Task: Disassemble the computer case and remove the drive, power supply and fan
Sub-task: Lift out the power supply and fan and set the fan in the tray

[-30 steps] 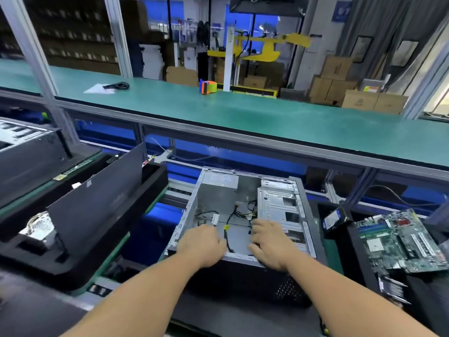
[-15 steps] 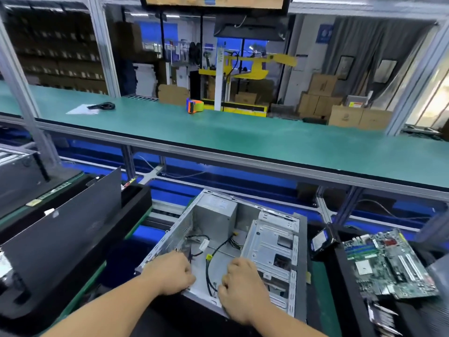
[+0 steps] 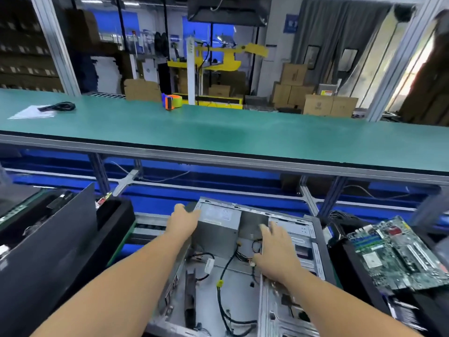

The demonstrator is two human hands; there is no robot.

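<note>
An open grey computer case (image 3: pixel 318 242) lies on its side in front of me, its inside facing up. The grey power supply (image 3: pixel 218 227) sits in its far left corner, with black cables (image 3: pixel 224 271) trailing across the case floor. A silver drive cage (image 3: pixel 301 237) fills the right side. My left hand (image 3: pixel 183 221) rests against the far left corner of the power supply and case wall, fingers spread. My right hand (image 3: pixel 274 251) hovers with fingers apart over the cables beside the drive cage. Neither hand visibly holds anything.
A black side panel (image 3: pixel 48 251) leans in a black tray at the left. A green motherboard (image 3: pixel 398 251) lies on a tray at the right. Beyond is a raised green bench (image 3: pixel 218 132) with a tape dispenser (image 3: pixel 171 101), paper and a coiled black cable (image 3: pixel 58 107).
Both hands left the case's near edge and reached farther in: the left to the power supply corner, the right to the cables by the drive cage. The view has moved closer.
</note>
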